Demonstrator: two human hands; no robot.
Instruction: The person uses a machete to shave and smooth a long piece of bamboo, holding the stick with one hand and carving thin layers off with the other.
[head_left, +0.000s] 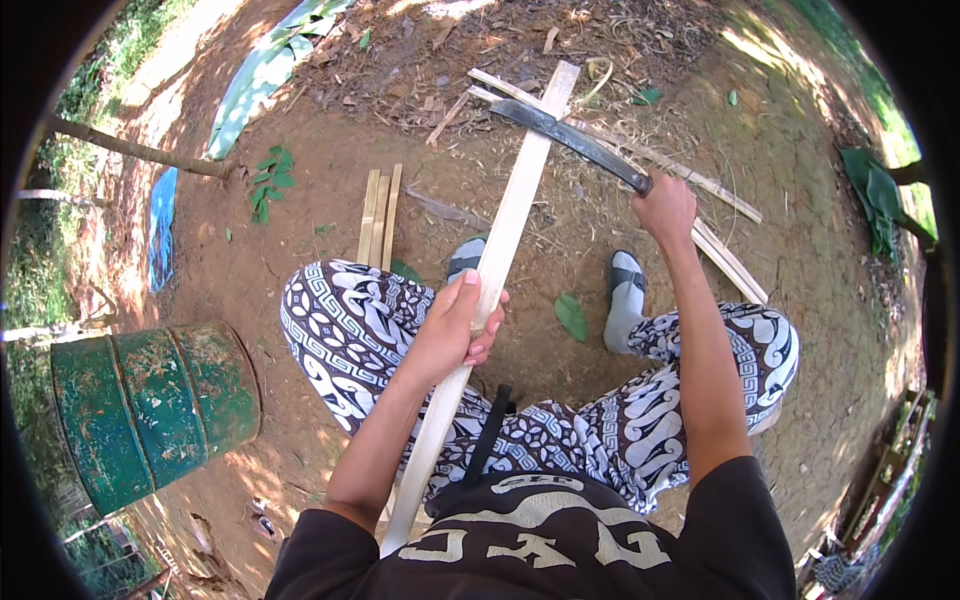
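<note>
A long pale strip of split bamboo or wood (pixel 517 195) slants from beside my lap up and away between my knees. My left hand (pixel 460 322) is wrapped round it at about knee level. In my right hand (pixel 666 208) is the handle of a machete (pixel 585 145), mostly hidden by my fingers. Its dark, slightly curved blade lies across the far part of the strip, near the strip's far end. Whether the edge bites into the strip, I cannot tell.
Several thin strips (pixel 730 262) lie crossed on the dirt beneath the blade. Three short slats (pixel 380 215) lie beyond my left knee. Shavings (pixel 640 60) cover the far ground. A rusty green drum (pixel 155 410) lies at left, near a blue plastic sheet (pixel 162 230) and a thin pole (pixel 140 150).
</note>
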